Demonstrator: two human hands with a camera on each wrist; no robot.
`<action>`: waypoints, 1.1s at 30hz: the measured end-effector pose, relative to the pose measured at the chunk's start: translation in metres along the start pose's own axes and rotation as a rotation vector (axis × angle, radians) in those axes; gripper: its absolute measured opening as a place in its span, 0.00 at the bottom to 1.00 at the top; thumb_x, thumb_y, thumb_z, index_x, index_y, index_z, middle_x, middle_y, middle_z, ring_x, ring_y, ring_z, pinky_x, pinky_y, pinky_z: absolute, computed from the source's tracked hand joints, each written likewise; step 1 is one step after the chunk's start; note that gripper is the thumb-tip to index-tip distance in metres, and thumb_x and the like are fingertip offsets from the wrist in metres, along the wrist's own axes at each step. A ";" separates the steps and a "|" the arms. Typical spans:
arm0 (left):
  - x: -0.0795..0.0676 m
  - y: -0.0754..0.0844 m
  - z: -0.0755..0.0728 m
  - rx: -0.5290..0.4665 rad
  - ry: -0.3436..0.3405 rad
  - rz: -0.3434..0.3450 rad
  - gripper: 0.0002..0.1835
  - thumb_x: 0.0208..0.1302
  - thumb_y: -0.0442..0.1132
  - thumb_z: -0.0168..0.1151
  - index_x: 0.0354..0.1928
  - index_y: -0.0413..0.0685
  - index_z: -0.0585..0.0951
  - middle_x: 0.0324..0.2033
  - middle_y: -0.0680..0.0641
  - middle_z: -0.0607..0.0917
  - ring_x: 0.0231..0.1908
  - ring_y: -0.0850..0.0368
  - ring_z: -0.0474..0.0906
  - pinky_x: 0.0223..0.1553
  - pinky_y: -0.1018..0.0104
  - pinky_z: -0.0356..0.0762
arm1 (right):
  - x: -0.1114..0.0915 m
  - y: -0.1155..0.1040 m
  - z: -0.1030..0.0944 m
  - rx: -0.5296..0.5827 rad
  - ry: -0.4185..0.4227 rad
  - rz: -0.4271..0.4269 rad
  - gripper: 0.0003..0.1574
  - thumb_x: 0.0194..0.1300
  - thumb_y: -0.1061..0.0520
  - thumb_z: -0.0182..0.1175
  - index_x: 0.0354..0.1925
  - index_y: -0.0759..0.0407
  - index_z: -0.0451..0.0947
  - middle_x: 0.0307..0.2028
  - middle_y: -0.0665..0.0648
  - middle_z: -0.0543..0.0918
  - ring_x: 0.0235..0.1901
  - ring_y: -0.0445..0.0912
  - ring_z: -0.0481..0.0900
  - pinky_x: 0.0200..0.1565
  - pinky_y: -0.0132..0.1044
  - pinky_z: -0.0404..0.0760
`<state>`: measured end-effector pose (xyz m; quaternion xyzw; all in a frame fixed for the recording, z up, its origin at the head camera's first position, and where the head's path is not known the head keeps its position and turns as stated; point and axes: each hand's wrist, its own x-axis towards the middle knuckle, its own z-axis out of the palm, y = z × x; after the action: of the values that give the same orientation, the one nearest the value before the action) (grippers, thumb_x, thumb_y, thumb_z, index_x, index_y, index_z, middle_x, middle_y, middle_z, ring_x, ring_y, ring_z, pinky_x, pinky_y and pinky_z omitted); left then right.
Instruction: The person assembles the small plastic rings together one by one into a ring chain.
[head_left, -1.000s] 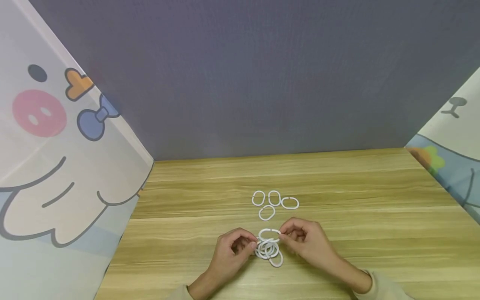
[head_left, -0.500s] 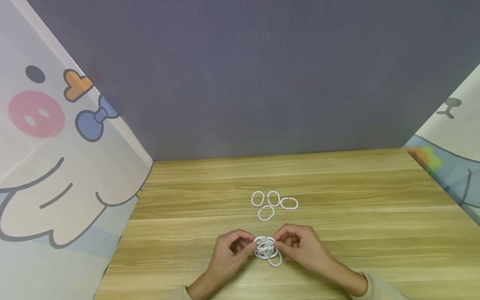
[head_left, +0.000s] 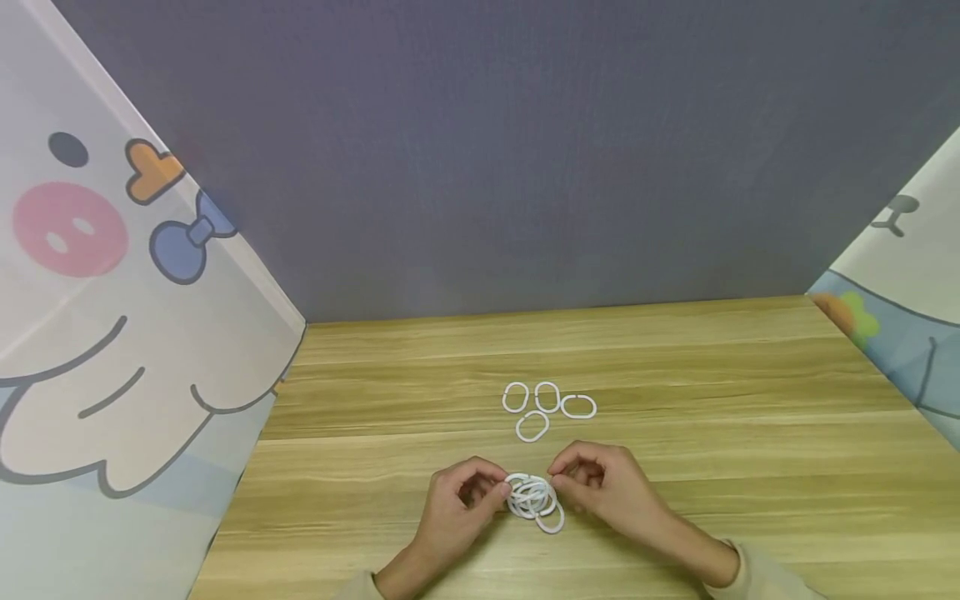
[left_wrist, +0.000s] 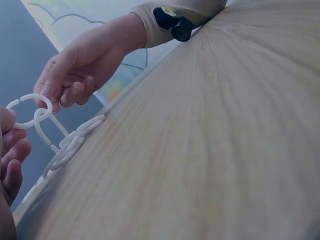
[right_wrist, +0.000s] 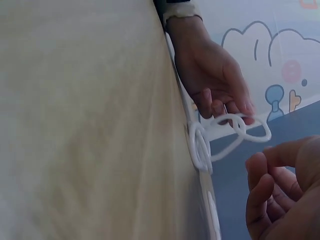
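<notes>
Several white oval plastic links, each with a small gap, lie piled [head_left: 531,497] between my hands. My left hand [head_left: 460,506] pinches the uppermost link [left_wrist: 47,104] between thumb and forefinger at its left end. In both wrist views, that link is raised above the table and hooked through a second link [left_wrist: 40,131], which leads down to the pile. My right hand [head_left: 603,483] is just right of the links, its fingers loosely bent. In the right wrist view a narrow gap shows between the right fingertips [right_wrist: 257,160] and the raised link.
Farther back, several loose white links [head_left: 532,426] lie flat on the wooden tabletop [head_left: 390,375]. A dark grey panel [head_left: 525,167] stands behind the table. Panels with cartoon prints [head_left: 75,333] flank it on both sides.
The right hand has brought its link left and down to the pile, where the left fingers have taken hold of it. The right fingers have since let go and drawn slightly back.
</notes>
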<state>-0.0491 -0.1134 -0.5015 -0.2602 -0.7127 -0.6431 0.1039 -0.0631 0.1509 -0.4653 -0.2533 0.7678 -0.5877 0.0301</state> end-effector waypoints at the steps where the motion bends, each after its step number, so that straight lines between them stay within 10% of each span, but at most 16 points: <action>1: 0.000 0.000 0.000 0.001 0.001 -0.002 0.07 0.69 0.22 0.72 0.41 0.41 0.88 0.25 0.43 0.87 0.26 0.73 0.74 0.20 0.73 0.74 | 0.001 0.000 -0.002 -0.012 0.009 0.004 0.06 0.70 0.67 0.74 0.43 0.61 0.88 0.22 0.55 0.85 0.19 0.35 0.77 0.17 0.30 0.76; 10: 0.000 0.001 0.000 -0.006 -0.003 0.003 0.07 0.69 0.22 0.71 0.42 0.41 0.88 0.26 0.42 0.87 0.26 0.72 0.74 0.20 0.72 0.74 | 0.009 0.003 -0.017 -0.068 0.104 0.040 0.06 0.69 0.70 0.73 0.43 0.65 0.88 0.24 0.56 0.86 0.18 0.46 0.81 0.18 0.34 0.79; 33: 0.000 0.002 -0.001 -0.012 0.001 0.012 0.05 0.69 0.24 0.73 0.41 0.38 0.87 0.26 0.42 0.87 0.26 0.72 0.75 0.20 0.72 0.75 | 0.035 0.021 -0.042 -0.350 0.313 0.053 0.08 0.66 0.70 0.77 0.40 0.59 0.90 0.31 0.50 0.89 0.25 0.36 0.79 0.27 0.30 0.80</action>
<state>-0.0488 -0.1144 -0.4997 -0.2649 -0.7071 -0.6469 0.1067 -0.1155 0.1768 -0.4633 -0.1401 0.8598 -0.4766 -0.1185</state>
